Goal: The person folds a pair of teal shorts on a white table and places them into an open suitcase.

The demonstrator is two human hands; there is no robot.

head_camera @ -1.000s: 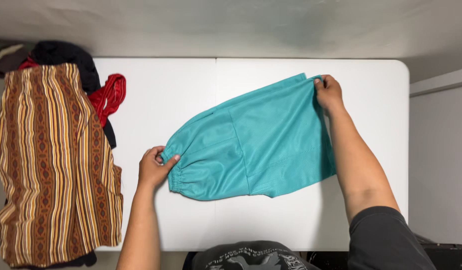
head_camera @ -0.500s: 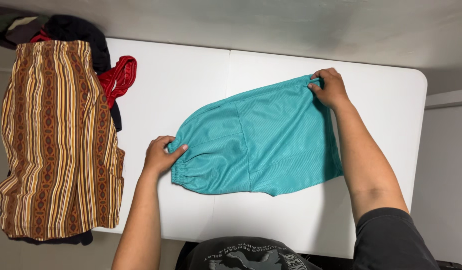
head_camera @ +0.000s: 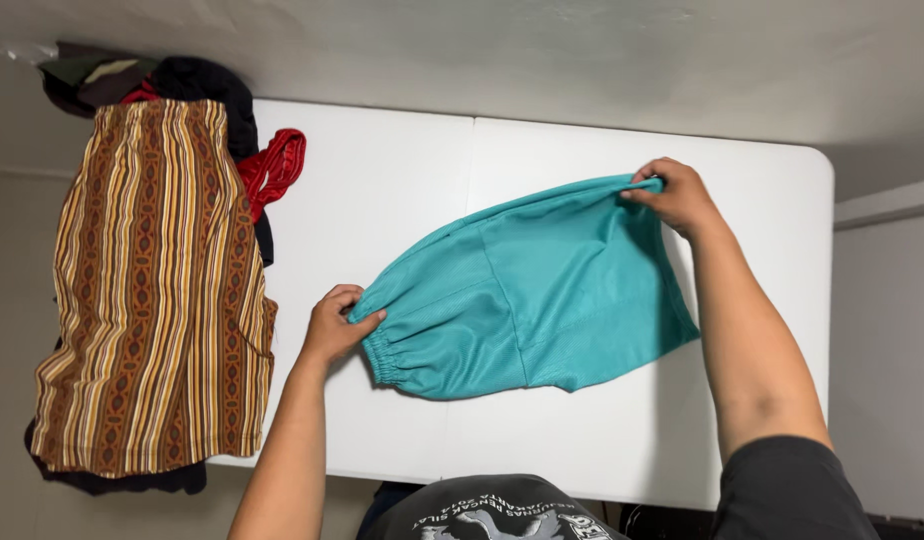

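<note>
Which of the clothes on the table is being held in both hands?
The teal shorts: the left hand pinches the elastic waistband and the right hand grips the far end. The striped garment and red piece lie untouched.

White folding table [head_camera: 402, 190], teal shorts [head_camera: 532, 300] at its middle, striped brown cloth [head_camera: 152, 300] over dark and red clothes [head_camera: 272, 170] at its left end

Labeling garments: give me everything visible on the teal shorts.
The teal shorts are a plain, mesh-looking knit with a gathered elastic waistband at the left end and a vertical seam near the middle. They lie folded and slanted on the white table. The left hand pinches the waistband; the right hand lifts the far hem corner.
</note>
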